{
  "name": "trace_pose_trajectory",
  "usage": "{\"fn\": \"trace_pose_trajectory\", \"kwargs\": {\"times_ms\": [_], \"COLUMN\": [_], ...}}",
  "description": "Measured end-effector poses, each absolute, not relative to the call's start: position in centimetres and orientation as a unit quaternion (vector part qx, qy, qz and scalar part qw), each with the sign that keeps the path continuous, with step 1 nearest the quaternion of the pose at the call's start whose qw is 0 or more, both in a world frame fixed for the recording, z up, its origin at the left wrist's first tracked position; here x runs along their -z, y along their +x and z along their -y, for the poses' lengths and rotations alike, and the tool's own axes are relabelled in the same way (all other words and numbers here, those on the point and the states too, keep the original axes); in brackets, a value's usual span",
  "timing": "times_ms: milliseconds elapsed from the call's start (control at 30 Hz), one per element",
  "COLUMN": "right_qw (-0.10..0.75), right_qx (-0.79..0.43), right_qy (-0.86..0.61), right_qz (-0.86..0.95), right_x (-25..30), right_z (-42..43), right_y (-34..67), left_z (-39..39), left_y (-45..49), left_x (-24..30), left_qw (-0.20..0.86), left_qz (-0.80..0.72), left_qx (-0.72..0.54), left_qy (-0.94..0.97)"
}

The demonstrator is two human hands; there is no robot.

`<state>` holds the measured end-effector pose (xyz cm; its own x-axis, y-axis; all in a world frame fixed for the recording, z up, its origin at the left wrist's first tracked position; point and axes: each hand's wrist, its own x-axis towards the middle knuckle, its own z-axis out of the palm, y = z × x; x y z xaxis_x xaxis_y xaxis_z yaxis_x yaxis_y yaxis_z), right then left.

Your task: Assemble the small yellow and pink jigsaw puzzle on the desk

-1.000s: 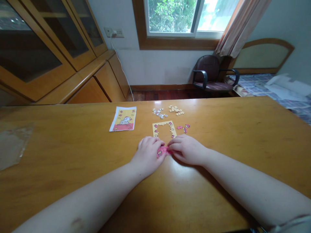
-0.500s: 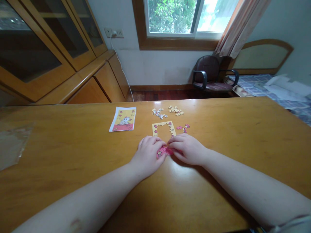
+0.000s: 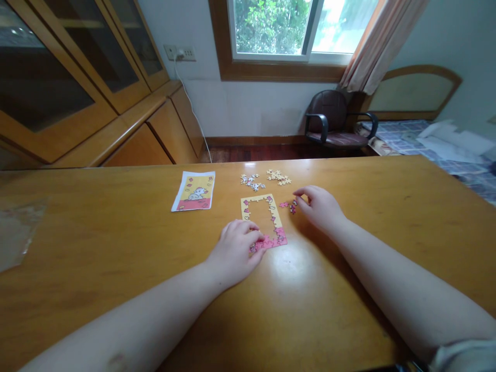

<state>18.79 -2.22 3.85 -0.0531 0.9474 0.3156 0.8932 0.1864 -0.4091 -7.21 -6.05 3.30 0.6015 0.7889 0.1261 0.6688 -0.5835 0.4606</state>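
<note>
A jigsaw puzzle border (image 3: 276,211) lies on the table, yellow along the top and sides and pink along the bottom, with a bare middle. My left hand (image 3: 239,248) rests over its lower left corner, thumb at the near edge and fingers on top, holding it. My right hand (image 3: 318,206) is to the right of the border, thumb and index finger a little apart just beside a small group of loose pink puzzle pieces (image 3: 293,207). Another pink piece (image 3: 284,204) lies to their left. No piece shows lifted between the right fingers.
Beyond the border lie a pile of white patterned pieces (image 3: 252,182) and a pile of yellow pieces (image 3: 278,177). A picture sheet (image 3: 195,191) with a white animal lies to the left. A clear plastic bag (image 3: 19,232) is at the far left of the wooden table (image 3: 116,217).
My right hand has left the pink bottom edge of the border and moved right and away from me to the loose pink pieces. The left hand stays on the border.
</note>
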Motion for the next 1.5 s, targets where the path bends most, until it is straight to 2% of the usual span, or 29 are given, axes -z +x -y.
{"fn": "trace_pose_trajectory", "kwargs": {"times_ms": [100,200,367,633,1000,1133,1267,1367,1500], "right_qw": [0.225,0.227,0.218,0.211,0.159,0.217,0.339,0.341,0.331], "right_qx": [-0.062,-0.073,-0.095,-0.050,-0.128,-0.179,-0.345,-0.464,-0.460], "right_qy": [-0.584,-0.546,-0.571,-0.550,-0.606,-0.589,-0.522,-0.467,-0.457], "right_qz": [0.777,0.803,0.786,0.806,0.769,0.757,0.702,0.671,0.686], "right_x": [-2.8,-2.1,-1.8,-1.2,-2.7,-3.3,-3.9,-3.9,-3.6], "right_z": [1.7,1.5,1.1,1.2,1.8,2.2,3.1,4.2,5.4], "right_y": [18.8,18.4,18.4,18.3,17.6,17.5,16.6,15.3,14.0], "left_z": [6.0,6.0,6.0,6.0,5.9,5.9,5.8,5.7,5.6], "left_y": [-7.2,-7.2,-7.2,-7.3,-7.3,-7.3,-7.2,-7.3,-7.4], "left_x": [-3.3,-3.4,-3.3,-3.1,-3.2,-3.3,-3.6,-3.8,-4.0], "left_qw": [0.185,0.185,0.189,0.180,0.192,0.199,0.227,0.255,0.264], "left_qz": [-0.417,-0.417,-0.425,-0.427,-0.427,-0.426,-0.421,-0.414,-0.407], "left_qx": [-0.166,-0.168,-0.163,-0.169,-0.170,-0.180,-0.186,-0.201,-0.209], "left_qy": [0.874,0.874,0.870,0.870,0.867,0.864,0.858,0.850,0.849]}}
